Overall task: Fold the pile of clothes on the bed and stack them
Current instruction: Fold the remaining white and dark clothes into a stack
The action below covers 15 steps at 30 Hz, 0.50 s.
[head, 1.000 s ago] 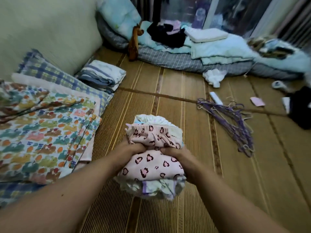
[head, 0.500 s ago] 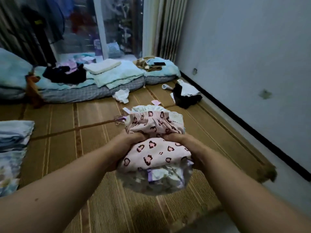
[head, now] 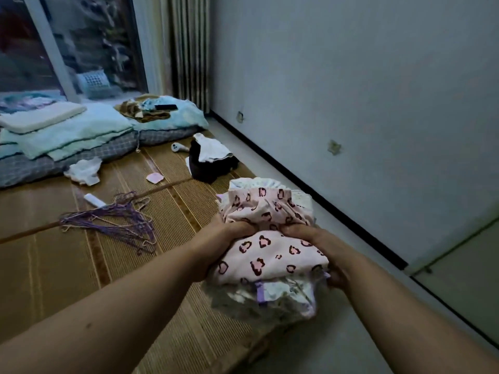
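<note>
Pink heart-print stack (head: pixel 270 261) gripped by left hand (head: pixel 220 242) and right hand (head: pixel 316 244), fingertips hidden underneath.

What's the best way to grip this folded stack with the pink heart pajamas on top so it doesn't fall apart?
Come from both sides. The left hand and right hand clamp the stack at mid-length. The white bottom garment sags loosely, so slide fingers under it, with thumbs pressing on top.

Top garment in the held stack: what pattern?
Pale pink with dark outlined hearts; head view, the only one.
</note>
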Available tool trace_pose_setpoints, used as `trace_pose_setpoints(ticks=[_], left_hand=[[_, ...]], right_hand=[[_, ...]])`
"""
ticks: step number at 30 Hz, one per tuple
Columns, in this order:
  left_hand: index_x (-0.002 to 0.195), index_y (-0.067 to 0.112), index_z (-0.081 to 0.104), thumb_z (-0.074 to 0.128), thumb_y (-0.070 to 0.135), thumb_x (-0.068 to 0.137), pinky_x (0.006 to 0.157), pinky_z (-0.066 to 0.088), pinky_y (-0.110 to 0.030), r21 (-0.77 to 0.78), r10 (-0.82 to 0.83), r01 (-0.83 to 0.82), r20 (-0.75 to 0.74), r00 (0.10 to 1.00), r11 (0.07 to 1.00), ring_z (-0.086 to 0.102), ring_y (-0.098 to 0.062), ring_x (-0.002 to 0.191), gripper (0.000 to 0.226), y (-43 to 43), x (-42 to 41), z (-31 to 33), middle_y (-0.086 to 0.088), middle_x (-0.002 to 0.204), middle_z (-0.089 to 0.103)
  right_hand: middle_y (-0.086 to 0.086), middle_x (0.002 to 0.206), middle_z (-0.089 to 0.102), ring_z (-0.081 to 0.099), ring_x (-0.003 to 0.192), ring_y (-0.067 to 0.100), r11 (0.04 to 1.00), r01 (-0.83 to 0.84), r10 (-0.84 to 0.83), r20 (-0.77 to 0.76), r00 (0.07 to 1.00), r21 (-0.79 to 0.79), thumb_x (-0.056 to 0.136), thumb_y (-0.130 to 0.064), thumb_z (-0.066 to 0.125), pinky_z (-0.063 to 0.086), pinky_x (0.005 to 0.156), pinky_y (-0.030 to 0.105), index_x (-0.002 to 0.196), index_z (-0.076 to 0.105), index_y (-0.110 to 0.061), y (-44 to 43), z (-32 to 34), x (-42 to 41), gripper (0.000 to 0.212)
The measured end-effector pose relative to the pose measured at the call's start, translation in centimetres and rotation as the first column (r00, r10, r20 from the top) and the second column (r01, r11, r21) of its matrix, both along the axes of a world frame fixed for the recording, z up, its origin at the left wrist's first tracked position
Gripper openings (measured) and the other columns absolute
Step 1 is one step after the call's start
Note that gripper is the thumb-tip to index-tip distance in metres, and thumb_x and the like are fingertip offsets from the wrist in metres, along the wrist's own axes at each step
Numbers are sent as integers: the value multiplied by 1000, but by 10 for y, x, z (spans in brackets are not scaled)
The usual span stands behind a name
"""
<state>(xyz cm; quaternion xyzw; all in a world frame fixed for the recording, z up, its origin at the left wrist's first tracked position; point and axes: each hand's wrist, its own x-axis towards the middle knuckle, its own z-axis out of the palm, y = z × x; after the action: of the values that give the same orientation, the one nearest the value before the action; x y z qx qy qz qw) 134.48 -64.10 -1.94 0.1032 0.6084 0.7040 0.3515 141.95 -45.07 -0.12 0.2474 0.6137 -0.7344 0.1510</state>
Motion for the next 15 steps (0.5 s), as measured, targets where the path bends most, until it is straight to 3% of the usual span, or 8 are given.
trace_pose_setpoints(ticks=[5, 7, 11, 15], left_hand=[[133, 12, 44, 70, 15, 76, 85, 55, -52, -40, -58, 60, 42, 997, 997, 68, -40, 96, 63, 103, -35, -12, -23, 108, 69], [134, 12, 42, 67, 12, 83, 86, 54, -55, -62, -57, 60, 50, 997, 996, 68, -41, 96, 57, 143, -52, -20, -24, 109, 68], [125, 14, 51, 68, 13, 78, 70, 59, -42, -58, -111, 113, 45, 993, 992, 71, -36, 89, 51, 225, -91, -42, -19, 100, 72], [129, 15, 38, 68, 16, 82, 78, 57, -50, -72, -190, 197, 95, 977, 978, 70, -39, 91, 56, 308, -132, -39, -22, 103, 71]], right_hand=[[22, 98, 72, 67, 80, 33, 997, 70, -71, 33, 997, 25, 55, -27, 75, 52, 88, 46, 107, 69, -4, 101, -14, -24, 57], [19, 92, 73, 68, 74, 30, 995, 98, -99, 47, 994, 20, 55, -29, 75, 53, 85, 43, 102, 70, -6, 138, -24, -38, 53], [20, 92, 74, 70, 72, 30, 988, 154, -154, 65, 986, 14, 56, -25, 81, 56, 79, 41, 103, 70, -6, 215, -43, -66, 52], [21, 96, 73, 71, 77, 31, 979, 204, -205, 63, 977, 24, 59, -26, 79, 57, 79, 42, 105, 69, -8, 298, -43, -96, 50]])
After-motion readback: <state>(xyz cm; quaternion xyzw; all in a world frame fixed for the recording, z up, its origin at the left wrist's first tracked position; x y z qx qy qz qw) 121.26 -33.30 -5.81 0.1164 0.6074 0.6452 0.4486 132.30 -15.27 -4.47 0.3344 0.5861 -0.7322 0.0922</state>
